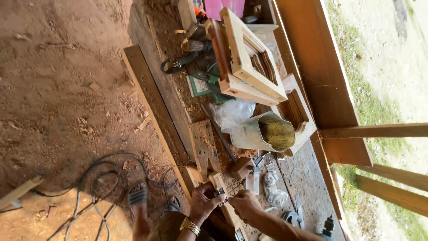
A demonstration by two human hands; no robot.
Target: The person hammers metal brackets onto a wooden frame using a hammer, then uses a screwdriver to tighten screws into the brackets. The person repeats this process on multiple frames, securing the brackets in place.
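Hands first, since that was where my view settled: both sat low in the frame at the near end of the bench (169,96). From there I worked down by size.

That bench was a long run of rough, dusty planks, reaching away from me beside a dirt floor (58,80) littered with wood chips. Well beyond the hands, a stack of pale wooden frames (249,62) leaned on it. Nearer lay a dented metal bucket (263,131) on its side, its mouth turned toward the outer edge, with a crumpled clear plastic bag (232,111) touching it. A black cable (102,178) looped over the floor close to the person's sandalled feet.

Under the hands a light wooden strip (221,196) ran along the bench edge. I saw the left hand (203,201), a gold wristwatch (190,226) on its wrist, closed around the strip's side, thumb up by a small metal hinge (219,193). The right hand (244,204) was curled shut just beside it, its fingertips meeting the hinge from the other side; I could not tell whether it pinched a screw or only the hinge. So the hinge sat on the strip, directly between the two hands and touching both. More small metal fittings (267,165) lay scattered just past the right hand.
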